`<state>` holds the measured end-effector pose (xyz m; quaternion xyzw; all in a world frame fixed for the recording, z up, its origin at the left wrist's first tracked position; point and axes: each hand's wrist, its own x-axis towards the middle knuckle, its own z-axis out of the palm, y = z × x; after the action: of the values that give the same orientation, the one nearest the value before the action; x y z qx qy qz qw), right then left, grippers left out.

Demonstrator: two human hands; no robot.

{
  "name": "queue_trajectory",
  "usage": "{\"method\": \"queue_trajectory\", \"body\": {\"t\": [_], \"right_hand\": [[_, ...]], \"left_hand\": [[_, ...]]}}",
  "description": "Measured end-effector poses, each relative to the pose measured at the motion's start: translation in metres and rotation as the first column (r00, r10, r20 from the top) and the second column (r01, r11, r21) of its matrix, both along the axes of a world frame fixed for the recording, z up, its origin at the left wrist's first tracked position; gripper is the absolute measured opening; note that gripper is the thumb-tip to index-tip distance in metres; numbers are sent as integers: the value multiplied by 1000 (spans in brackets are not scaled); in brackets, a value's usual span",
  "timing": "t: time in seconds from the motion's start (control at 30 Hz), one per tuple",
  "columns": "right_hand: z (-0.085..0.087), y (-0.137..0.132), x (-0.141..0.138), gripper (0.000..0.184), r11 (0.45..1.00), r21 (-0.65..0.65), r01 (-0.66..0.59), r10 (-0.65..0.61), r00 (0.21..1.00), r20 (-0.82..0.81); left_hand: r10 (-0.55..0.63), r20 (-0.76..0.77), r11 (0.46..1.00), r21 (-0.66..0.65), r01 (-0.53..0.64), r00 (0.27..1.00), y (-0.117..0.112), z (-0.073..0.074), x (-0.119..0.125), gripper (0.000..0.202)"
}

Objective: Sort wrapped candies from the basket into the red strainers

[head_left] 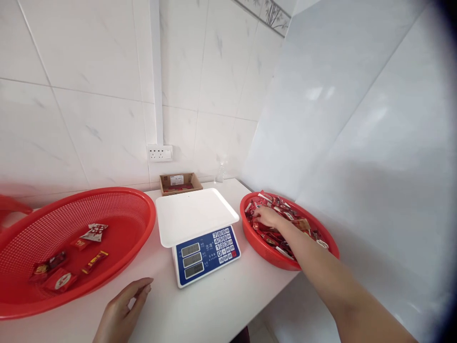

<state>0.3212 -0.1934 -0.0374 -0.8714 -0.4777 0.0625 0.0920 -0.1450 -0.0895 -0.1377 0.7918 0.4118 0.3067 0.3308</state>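
My right hand (266, 216) reaches into the red basket (266, 255) on the right, its fingers closed at a red-wrapped candy (257, 206) on the pile. Many small wrapped candies (282, 233), mostly red, fill this basket. My left hand (124, 307) hovers by the table's front, thumb and fingertips drawn together with nothing visible in them. Between the two baskets stands a weighing scale (209, 257) with a white pan (196, 214); nothing lies on the pan. The larger red basket (124, 205) at left holds several scattered candies, among them a yellow-and-red one (95, 262).
A small cardboard box (181, 183) sits behind the scale, with a clear plastic object (220, 172) to its right. A wall socket (160, 153) is above the box. The white table (221, 305) meets walls at the back and right. Something red and blurred (14, 206) shows at far left.
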Motion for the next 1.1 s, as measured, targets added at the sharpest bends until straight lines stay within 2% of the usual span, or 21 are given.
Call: {"method": "queue_trajectory", "body": {"t": [0.17,0.3,0.4,0.5,0.63,0.7,0.77,0.83,0.97,1.1], "right_hand": [[31,-3,16,16,978,177,108,-124,989,80],[50,2,5,17,946,295,134,-164,983,79],[55,22,-20,17,903,417,106,-79,994,-81],[52,54,-58,13,857,501,124,75,931,-357],[38,98,-115,8,891,433,138,187,757,-626],[31,113,-138,8,906,405,119,215,697,-684],[28,121,-151,8,910,403,98,220,710,-669],[29,121,-154,9,903,421,88,215,756,-618],[38,106,-140,9,894,440,85,199,805,-559],[45,91,-124,9,906,401,135,132,810,-571]], "left_hand": [[-5,14,1000,3,5,1000,0,2,1,31],[-44,29,999,21,43,999,-1,2,1,28],[-71,44,997,36,69,997,-5,6,2,25],[-80,58,996,43,77,995,-8,12,4,24],[-58,73,998,36,55,996,-9,16,4,24],[-40,75,999,27,38,996,-8,16,2,24],[-24,72,1000,15,23,997,-8,16,0,23],[-14,73,1000,8,14,997,-8,16,-2,23],[-31,91,999,12,30,995,-9,17,-2,22],[-88,81,996,37,85,993,-12,18,0,22]]}}
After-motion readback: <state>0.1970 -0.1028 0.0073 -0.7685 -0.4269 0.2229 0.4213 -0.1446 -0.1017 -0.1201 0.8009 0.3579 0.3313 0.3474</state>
